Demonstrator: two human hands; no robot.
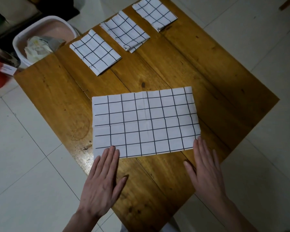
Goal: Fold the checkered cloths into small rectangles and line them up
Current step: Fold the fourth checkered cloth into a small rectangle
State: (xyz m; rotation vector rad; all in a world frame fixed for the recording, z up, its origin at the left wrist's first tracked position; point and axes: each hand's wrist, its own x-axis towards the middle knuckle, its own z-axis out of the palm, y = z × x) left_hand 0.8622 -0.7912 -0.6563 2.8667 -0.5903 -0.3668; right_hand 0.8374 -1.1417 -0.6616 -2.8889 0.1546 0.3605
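Wooden worktop point(199, 52): three cloths point(95, 52) folded, lined up; fourth point(146, 123) half-folded, left hand point(102, 181) and right hand point(206, 171) flat, fingers straight.

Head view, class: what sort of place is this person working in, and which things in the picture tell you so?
Probably a room in a home. A worn wooden table stands on a pale tiled floor, a white bin of rubbish sits beside it, and folded checkered cloths are lined up on top.
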